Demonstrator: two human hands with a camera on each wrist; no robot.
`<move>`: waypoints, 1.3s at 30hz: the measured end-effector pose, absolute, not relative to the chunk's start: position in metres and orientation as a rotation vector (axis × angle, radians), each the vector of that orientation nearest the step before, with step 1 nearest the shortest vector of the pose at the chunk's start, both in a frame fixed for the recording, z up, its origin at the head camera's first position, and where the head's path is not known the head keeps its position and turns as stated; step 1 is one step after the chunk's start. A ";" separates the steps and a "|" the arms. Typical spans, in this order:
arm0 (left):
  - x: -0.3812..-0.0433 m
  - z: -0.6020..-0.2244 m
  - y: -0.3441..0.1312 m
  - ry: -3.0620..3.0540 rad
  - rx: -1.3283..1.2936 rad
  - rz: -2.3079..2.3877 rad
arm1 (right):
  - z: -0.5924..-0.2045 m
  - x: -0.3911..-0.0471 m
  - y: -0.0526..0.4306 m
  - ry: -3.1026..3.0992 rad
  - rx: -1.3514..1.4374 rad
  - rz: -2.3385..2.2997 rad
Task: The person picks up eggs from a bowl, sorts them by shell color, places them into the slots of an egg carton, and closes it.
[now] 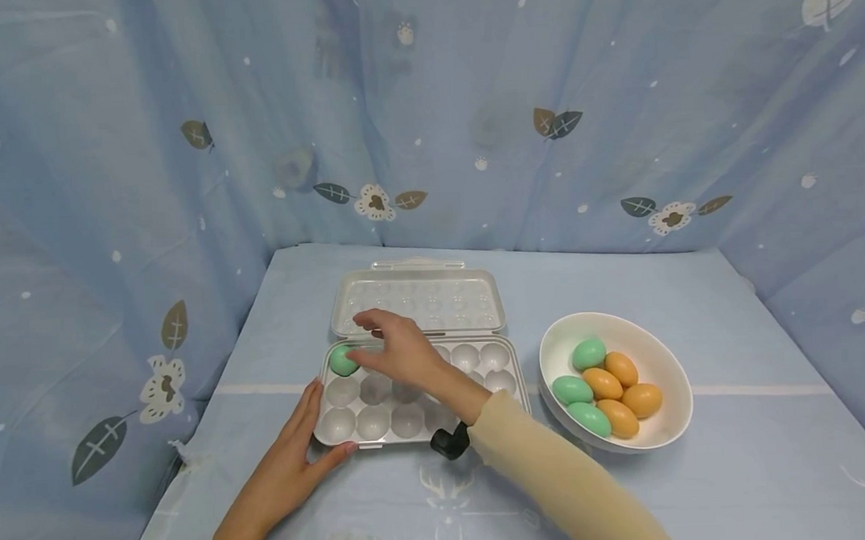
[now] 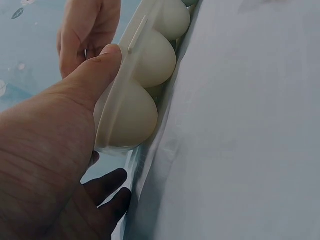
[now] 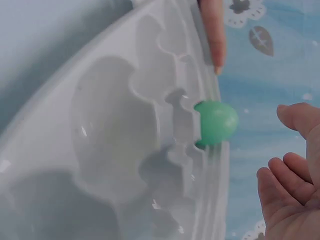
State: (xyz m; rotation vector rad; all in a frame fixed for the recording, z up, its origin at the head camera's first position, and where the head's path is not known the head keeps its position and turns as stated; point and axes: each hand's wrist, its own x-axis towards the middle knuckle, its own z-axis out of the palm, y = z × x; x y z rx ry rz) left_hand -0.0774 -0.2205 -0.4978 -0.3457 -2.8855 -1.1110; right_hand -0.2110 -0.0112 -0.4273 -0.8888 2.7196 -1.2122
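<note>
Right hand, spread and empty, hangs beside the green egg in the upper-left cup of the tray, left of frame centre; left hand, uncurled, touches the tray's lower-left corner. Placing looks finished; next probably calls for reaching into the bowl, right of centre.

Mid-frame, we lose part of the tray behind the right hand; the bottom edge crops its sleeve.

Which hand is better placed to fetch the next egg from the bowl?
Right, most likely: the right hand is empty and nearer the white bowl, while the left hand touches the egg tray at its near-left corner.
</note>
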 end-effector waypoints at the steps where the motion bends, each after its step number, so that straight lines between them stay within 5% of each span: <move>1: -0.077 -0.498 -0.220 -2.885 -0.345 -1.112 | -0.426 -0.211 -0.008 2.716 -0.890 -1.233; 39: -0.078 -0.497 -0.221 -2.898 -0.327 -1.151 | -0.395 -0.190 0.121 2.770 -0.777 -1.613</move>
